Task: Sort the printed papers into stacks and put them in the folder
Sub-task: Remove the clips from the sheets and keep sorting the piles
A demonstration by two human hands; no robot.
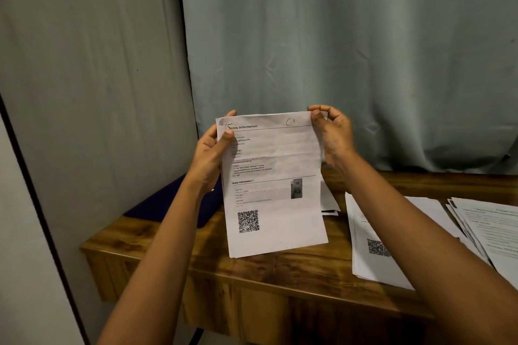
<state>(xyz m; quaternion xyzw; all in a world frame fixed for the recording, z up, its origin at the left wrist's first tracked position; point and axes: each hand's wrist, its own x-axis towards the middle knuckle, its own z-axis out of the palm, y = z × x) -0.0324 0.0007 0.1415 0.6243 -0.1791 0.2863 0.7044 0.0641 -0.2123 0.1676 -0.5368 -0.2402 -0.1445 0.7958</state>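
Both hands hold one thin sheaf of printed papers [274,185] upright over the middle of the surface [280,263]. Left hand [211,154] grips its upper left edge, thumb in front and fingers behind. Right hand [333,134] pinches the top right corner. The front page reads "Scene Information", carries a QR code, and has a handwritten mark at the top. The sheaf's bottom edge hangs close to the wood; whether it touches, I cannot tell.

Sorting looks partly done. A near pile [372,246] lies toward the right of the surface, a fanned far pile [490,230] sits at the right edge, and a few loose sheets [329,202] peek out behind the sheaf. A dark blue folder [168,204], as I judge it, lies at the back left corner with no paper showing in it, so filing is probably all still ahead.

Bare wood lies between the sheaf and the near pile, and along the front edge. A curtain [336,50] hangs along the back edge, and the folder corner is tight against the wall.
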